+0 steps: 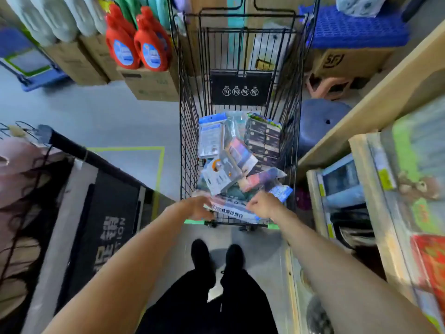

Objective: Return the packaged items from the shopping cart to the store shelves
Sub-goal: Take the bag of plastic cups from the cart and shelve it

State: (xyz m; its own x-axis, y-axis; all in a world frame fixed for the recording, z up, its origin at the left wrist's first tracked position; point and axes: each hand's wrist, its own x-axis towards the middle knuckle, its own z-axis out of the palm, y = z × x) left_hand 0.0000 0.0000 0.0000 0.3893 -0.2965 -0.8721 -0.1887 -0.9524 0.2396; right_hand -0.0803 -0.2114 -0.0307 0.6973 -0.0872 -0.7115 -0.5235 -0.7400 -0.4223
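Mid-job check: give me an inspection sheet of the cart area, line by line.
Surface: grey floor with yellow-green tape lines.
Job's things: black wire shopping cart holds a loose pile of packaged items; a flat printed package lies nearest the handle end.
Clutter: two red detergent bottles on cardboard boxes; blue stool.
Hands: left hand and right hand are both at the flat package; blur hides the grip.
Cables: nothing seen.
Surroundings: wooden store shelves on the right, stocked; dark sign board on the left.
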